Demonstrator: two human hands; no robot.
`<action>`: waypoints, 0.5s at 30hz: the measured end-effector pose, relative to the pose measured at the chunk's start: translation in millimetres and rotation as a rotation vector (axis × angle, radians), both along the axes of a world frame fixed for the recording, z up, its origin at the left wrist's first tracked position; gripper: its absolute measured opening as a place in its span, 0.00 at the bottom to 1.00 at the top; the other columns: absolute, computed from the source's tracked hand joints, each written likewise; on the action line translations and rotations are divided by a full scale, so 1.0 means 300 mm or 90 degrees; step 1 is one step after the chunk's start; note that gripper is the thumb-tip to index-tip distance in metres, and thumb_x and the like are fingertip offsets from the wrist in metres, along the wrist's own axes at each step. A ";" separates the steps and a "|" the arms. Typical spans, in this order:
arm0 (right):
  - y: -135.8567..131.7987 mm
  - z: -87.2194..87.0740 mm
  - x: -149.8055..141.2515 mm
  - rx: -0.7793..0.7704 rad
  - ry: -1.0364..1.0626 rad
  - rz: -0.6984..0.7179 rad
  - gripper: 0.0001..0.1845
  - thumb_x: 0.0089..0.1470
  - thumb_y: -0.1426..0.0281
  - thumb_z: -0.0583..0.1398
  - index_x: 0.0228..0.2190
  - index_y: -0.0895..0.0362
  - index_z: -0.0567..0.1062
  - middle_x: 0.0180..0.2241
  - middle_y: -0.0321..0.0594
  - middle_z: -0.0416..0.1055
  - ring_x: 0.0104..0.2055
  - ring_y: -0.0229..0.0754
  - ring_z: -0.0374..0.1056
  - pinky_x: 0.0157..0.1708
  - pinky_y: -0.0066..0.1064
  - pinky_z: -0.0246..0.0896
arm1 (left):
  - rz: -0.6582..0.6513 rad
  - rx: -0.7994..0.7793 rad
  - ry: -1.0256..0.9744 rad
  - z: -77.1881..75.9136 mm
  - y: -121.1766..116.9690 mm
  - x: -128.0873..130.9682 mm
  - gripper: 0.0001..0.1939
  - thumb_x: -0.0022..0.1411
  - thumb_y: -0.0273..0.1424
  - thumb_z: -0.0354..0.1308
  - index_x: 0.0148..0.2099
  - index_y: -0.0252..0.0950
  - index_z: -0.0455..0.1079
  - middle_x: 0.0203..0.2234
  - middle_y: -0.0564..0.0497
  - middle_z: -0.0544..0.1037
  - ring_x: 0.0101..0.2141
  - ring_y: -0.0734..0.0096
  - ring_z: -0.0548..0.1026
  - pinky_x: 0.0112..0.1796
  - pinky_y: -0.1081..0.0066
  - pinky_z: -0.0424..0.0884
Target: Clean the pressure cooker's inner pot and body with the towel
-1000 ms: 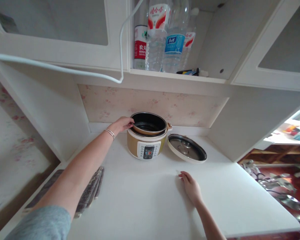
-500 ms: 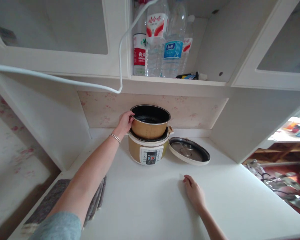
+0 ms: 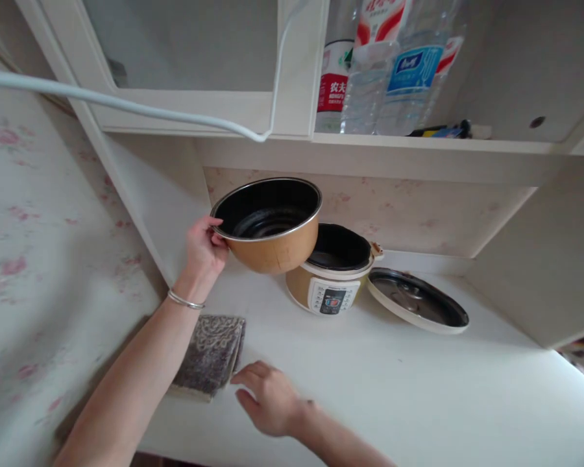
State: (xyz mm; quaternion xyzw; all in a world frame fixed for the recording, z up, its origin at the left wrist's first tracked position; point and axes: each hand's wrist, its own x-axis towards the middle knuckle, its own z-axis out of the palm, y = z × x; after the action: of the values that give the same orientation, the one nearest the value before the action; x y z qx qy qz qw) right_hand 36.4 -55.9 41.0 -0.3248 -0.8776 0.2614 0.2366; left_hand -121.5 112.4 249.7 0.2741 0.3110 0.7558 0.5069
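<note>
My left hand [image 3: 207,248] grips the rim of a rice cooker inner pot [image 3: 272,251], gold outside and black inside. The pot hangs tilted in the air, left of and above the rice cooker [image 3: 296,285], whose dark cavity shows. To the cooker's right, its detached lid [image 3: 418,301] lies with the inner side up. Lower down, my right hand [image 3: 268,397] hovers over the white counter with thumb and fingers apart, holding nothing. Its fingertips are near a folded grey-brown patterned towel [image 3: 209,357].
Above the counter [image 3: 370,395], an open cabinet shelf [image 3: 442,146] holds several plastic bottles [image 3: 411,78]. A white cable [image 3: 175,111] hangs across the upper left. Side panels and a flowered wall [image 3: 19,272] bound the space.
My left hand has lifted the inner pot out of the rice cooker and moved it left. My right hand has moved left toward the towel, its fingers spreading. The view has turned left.
</note>
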 end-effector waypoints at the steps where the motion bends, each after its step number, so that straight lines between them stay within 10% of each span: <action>1: 0.004 0.002 -0.057 0.024 -0.014 0.025 0.16 0.59 0.65 0.53 0.49 0.51 0.69 0.47 0.38 0.71 0.49 0.41 0.66 0.51 0.32 0.59 | -0.007 -0.002 -0.009 -0.007 -0.037 -0.039 0.10 0.45 0.20 0.54 0.20 0.35 0.56 0.13 0.60 0.57 0.11 0.88 0.54 0.10 0.86 0.48; 8: 0.054 -0.068 -0.265 0.079 -0.110 0.065 0.35 0.55 0.49 0.54 0.58 0.54 0.60 0.63 0.47 0.53 0.64 0.52 0.47 0.62 0.53 0.39 | 0.063 -0.055 0.028 -0.103 -0.231 -0.240 0.14 0.40 0.19 0.55 0.18 0.35 0.51 0.10 0.62 0.53 0.08 0.90 0.48 0.09 0.84 0.42; 15: 0.006 -0.046 -0.106 0.070 -0.141 0.014 0.29 0.57 0.63 0.54 0.60 0.50 0.58 0.56 0.42 0.63 0.58 0.48 0.55 0.63 0.48 0.39 | 0.134 -0.147 0.062 -0.275 -0.249 -0.308 0.13 0.36 0.19 0.59 0.19 0.36 0.56 0.10 0.63 0.57 0.09 0.87 0.52 0.09 0.82 0.44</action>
State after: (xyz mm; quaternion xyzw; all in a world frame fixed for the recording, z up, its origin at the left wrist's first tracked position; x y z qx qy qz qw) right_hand 4.5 -54.0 27.2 -0.3285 -0.9149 0.1782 0.1524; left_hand -213.9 37.7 167.4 0.2161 0.4473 0.7498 0.4371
